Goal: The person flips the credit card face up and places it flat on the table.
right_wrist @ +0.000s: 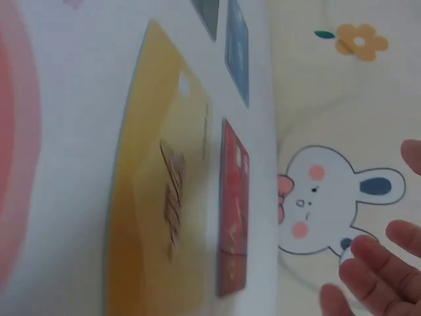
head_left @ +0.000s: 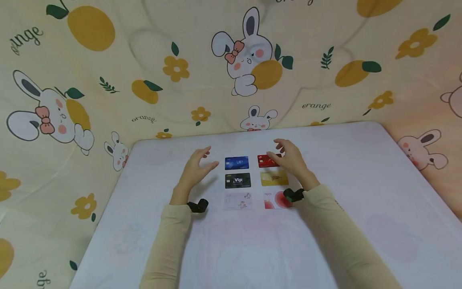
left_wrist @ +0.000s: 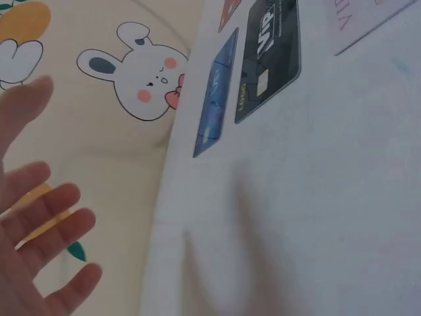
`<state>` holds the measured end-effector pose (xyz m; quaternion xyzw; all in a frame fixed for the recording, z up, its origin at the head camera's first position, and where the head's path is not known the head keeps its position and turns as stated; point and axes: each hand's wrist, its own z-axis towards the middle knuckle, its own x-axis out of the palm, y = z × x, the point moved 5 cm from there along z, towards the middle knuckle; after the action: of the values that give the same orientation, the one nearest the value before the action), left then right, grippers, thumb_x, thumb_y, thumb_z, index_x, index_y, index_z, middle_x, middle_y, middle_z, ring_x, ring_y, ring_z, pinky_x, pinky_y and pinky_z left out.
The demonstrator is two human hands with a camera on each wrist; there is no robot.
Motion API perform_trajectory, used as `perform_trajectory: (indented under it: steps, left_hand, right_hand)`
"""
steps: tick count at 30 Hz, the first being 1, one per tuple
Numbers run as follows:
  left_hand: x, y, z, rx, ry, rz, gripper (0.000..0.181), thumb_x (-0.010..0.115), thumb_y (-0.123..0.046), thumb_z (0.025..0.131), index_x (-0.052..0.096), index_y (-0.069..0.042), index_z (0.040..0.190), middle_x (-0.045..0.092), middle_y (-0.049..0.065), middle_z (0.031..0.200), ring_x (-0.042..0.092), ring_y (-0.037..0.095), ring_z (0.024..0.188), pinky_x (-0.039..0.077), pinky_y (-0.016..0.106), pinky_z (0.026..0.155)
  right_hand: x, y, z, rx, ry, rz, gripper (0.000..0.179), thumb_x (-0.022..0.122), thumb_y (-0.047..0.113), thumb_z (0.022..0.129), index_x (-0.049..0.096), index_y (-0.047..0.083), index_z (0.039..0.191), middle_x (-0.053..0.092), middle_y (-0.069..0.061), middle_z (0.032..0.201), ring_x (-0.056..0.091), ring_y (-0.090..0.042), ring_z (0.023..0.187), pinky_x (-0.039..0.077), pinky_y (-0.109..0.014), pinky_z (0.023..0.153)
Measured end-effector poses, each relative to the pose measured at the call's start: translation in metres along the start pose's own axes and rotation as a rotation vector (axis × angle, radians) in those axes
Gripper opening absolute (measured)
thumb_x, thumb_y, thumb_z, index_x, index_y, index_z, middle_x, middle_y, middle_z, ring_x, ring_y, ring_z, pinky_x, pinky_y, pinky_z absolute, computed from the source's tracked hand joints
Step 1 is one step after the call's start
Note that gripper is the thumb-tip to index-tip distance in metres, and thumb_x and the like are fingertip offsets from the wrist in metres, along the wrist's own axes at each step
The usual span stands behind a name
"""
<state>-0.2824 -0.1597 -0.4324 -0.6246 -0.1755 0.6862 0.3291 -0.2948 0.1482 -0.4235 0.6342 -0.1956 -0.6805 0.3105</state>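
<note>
Left hand (head_left: 195, 169) and right hand (head_left: 293, 161) hover, fingers loosely parted, the right seemingly above a red card (head_left: 265, 161)

Six cards (head_left: 236, 163) — two wrist cameras (head_left: 199, 206), two sleeves (head_left: 165, 245) — one table (head_left: 252, 251)

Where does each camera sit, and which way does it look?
Head: on the head, facing forward and down at the white table; left hand, right hand and sleeves show.
Left wrist: on that wrist, facing the blue card and black card; left fingers show.
Right wrist: on that wrist, facing the gold card and red card; right fingers show.
Both wrist views share the blue card.
</note>
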Motion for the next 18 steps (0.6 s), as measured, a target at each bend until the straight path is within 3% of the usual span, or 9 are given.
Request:
perform_trajectory:
  steps: [9,18]
  left_hand:
    - [0.019,0.011,0.007,-0.013,0.103,-0.137,0.064,0.068,-0.038,0.081,0.044,-0.017,0.137,0.056,0.015,0.113,0.055,0.026,0.103,0.045,0.042,0.093]
    - [0.034,0.017,0.022,-0.026,0.156,-0.252,0.063,0.072,-0.028,0.079,0.047,-0.009,0.134,0.058,0.010,0.092,0.052,0.017,0.082,0.042,0.021,0.067]
  right_hand:
    - [0.028,0.006,0.006,-0.034,0.104,0.137,0.051,0.066,0.026,0.084,0.049,0.003,0.127,0.061,-0.014,0.089,0.053,-0.019,0.076,0.043,-0.021,0.068]
    - [0.056,-0.001,0.017,0.058,0.253,0.366,0.052,0.068,0.020,0.082,0.050,0.001,0.127,0.064,-0.014,0.086,0.058,-0.018,0.063,0.049,-0.023,0.055]
